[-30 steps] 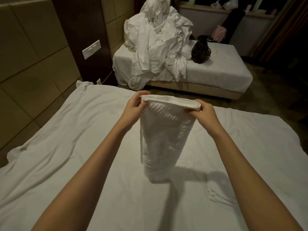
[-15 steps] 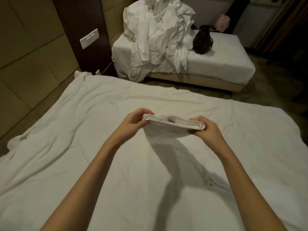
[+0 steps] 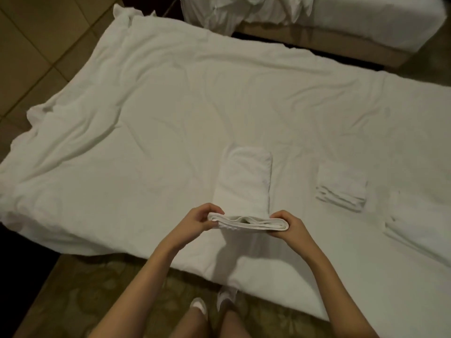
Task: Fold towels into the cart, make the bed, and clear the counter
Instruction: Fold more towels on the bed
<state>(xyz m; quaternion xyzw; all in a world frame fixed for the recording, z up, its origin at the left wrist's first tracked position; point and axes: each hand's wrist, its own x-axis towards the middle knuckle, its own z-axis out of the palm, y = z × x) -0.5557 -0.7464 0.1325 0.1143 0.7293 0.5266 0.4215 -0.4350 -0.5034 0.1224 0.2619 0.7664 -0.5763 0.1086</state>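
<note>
White bedding fills most of the head view: the bed (image 3: pixel 170 106) stretches wide under a rumpled sheet, its near edge running along the patterned carpet (image 3: pixel 97 289) where the person stands, and a second bed (image 3: pixel 366 25) heaped with loose linen sits beyond the far edge. A second ago the towel (image 3: pixel 244 181) hung upright in the air between the two hands, well above the sheet; now its lower length lies flat on the bed, reaching away from the near edge toward the middle, and only the near end is lifted. The left hand (image 3: pixel 197 219) pinches that end at one corner, thumb over the layered edge, and the right hand (image 3: pixel 290 226) pinches the other corner the same way, both curled tight on the cloth with nothing else held. The view has also tipped downward, so the near edge and the person's slippers (image 3: pixel 212 303) now show. To the right, nearer the bed's right side, a small folded towel stack (image 3: pixel 341 189) rests on the sheet, just apart from the one in hand. I judge this to be mid-fold: with the cloth laid down, the held end can likely be carried forward over the rest, and the cart, not visible, comes later
</note>
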